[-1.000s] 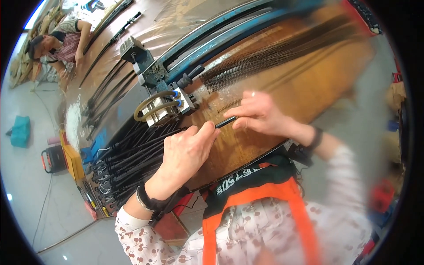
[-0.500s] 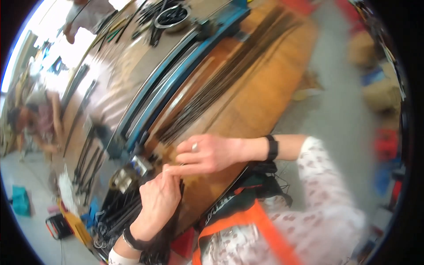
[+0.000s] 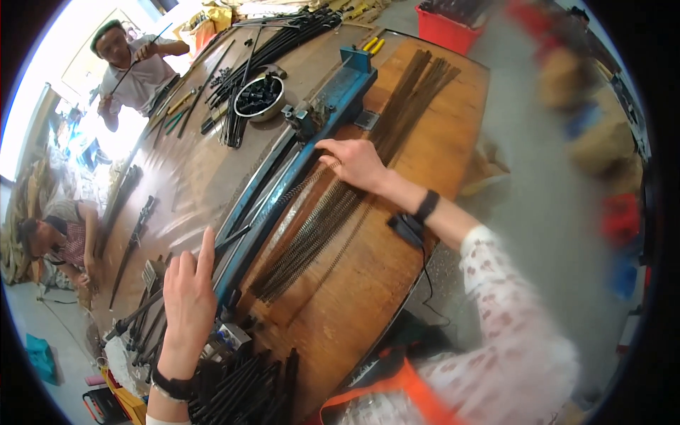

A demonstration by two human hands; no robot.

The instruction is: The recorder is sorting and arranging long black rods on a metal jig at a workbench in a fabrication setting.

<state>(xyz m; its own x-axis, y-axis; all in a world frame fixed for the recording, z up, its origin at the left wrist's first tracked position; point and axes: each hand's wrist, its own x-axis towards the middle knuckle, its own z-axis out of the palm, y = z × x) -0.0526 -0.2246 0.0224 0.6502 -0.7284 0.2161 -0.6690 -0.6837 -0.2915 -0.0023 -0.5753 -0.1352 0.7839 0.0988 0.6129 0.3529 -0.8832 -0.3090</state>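
My left hand (image 3: 190, 294) is closed round a black tube (image 3: 232, 239), its index finger stretched along it. The tube slants across the near end of a long blue metal fixture (image 3: 312, 152). My right hand (image 3: 358, 166) is over the fixture's far half, fingers pinched on a long thin coil spring (image 3: 301, 190). That spring stretches back toward the left hand; where its near end lies I cannot tell. Under my right hand a bundle of similar springs (image 3: 319, 227) lies on the wooden tabletop (image 3: 425, 142).
A metal bowl (image 3: 278, 112) of black parts stands beyond the fixture, near a heap of black rods (image 3: 283, 42). More black rods (image 3: 241, 389) lie close to me. A black corded device (image 3: 406, 230) sits at the table edge. Two people (image 3: 138, 78) work across the table.
My hands, close together before, are now apart. The right has moved away along the fixture with the spring, the left has shifted left with the tube. The whole view has shifted too.
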